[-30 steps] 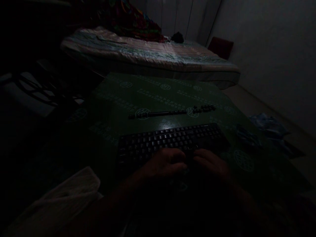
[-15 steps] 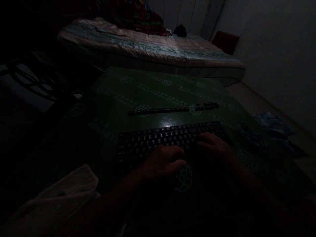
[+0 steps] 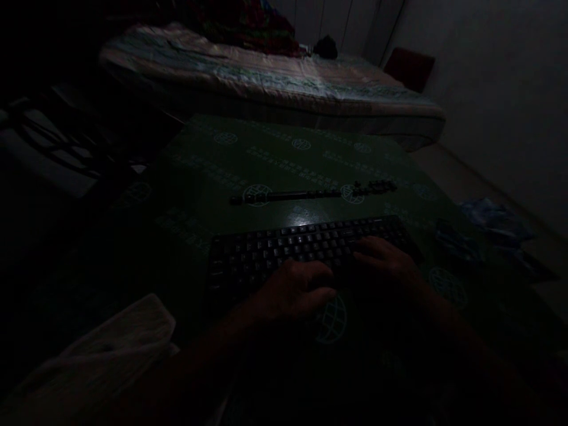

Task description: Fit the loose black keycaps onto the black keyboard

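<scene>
Nearest, at lower left beside the left forearm, a pale textured item (image 3: 128, 331) with a blunt corner. Farther in, the left hand (image 3: 295, 290), back uppermost, over the near side of a black keyboard (image 3: 266, 251), with thumb and forefinger pointing right, slightly apart. Just beside, a little farther forward, the right hand (image 3: 386, 260), over the right part of the keys, fingers bent. Too dark under both palms to tell a grip from mere touch. Keyboard lying flat across the middle of a green table cover (image 3: 248, 219) printed with white globes and lettering, pale marks on the keycaps. Off to the right on the same cover, apart from the keyboard, a dark bluish crumpled item (image 3: 457, 239). Beyond the keyboard, roughly parallel to its far edge, a long dark bar (image 3: 288, 196), and toward its right end a cluster of small dark pieces (image 3: 382, 186). Past the table, a bed (image 3: 275, 74) with a striped cover, bearing a red patterned cloth (image 3: 248, 29) and, farther right, a black bundle (image 3: 326, 47).
</scene>
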A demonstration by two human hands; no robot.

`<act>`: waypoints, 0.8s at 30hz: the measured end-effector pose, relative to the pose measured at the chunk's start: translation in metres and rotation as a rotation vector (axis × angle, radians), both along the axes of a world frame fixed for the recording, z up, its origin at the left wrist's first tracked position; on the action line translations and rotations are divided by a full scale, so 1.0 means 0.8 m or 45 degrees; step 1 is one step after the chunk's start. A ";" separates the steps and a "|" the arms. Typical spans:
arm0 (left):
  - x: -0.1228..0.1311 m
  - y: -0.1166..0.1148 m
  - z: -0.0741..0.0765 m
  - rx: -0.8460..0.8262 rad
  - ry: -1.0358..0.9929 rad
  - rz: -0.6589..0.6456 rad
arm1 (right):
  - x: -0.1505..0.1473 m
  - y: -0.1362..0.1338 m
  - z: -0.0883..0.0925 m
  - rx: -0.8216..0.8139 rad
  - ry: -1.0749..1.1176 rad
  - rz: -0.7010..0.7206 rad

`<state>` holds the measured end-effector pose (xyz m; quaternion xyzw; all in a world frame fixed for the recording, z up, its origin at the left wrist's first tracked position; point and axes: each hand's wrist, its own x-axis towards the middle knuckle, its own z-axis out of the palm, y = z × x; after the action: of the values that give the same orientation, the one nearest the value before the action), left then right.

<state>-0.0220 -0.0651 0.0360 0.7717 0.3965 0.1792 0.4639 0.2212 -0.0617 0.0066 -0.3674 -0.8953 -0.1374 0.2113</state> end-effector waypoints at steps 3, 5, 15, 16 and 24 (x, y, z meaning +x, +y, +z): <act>-0.001 0.000 -0.001 0.007 0.004 -0.017 | 0.000 0.000 0.000 -0.002 -0.028 -0.008; -0.001 0.001 -0.002 0.007 0.004 -0.024 | -0.001 0.000 0.002 0.004 -0.063 -0.018; 0.000 -0.001 -0.001 -0.004 0.023 -0.026 | -0.009 -0.008 -0.006 0.182 -0.201 -0.036; -0.001 -0.001 -0.001 -0.006 0.024 -0.028 | -0.011 -0.010 -0.008 0.186 -0.193 -0.050; -0.001 0.001 -0.002 -0.017 0.034 -0.079 | -0.019 -0.020 -0.009 0.137 -0.290 -0.091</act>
<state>-0.0229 -0.0641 0.0347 0.7828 0.3799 0.1516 0.4691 0.2057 -0.0775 -0.0007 -0.3693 -0.8911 -0.2335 0.1226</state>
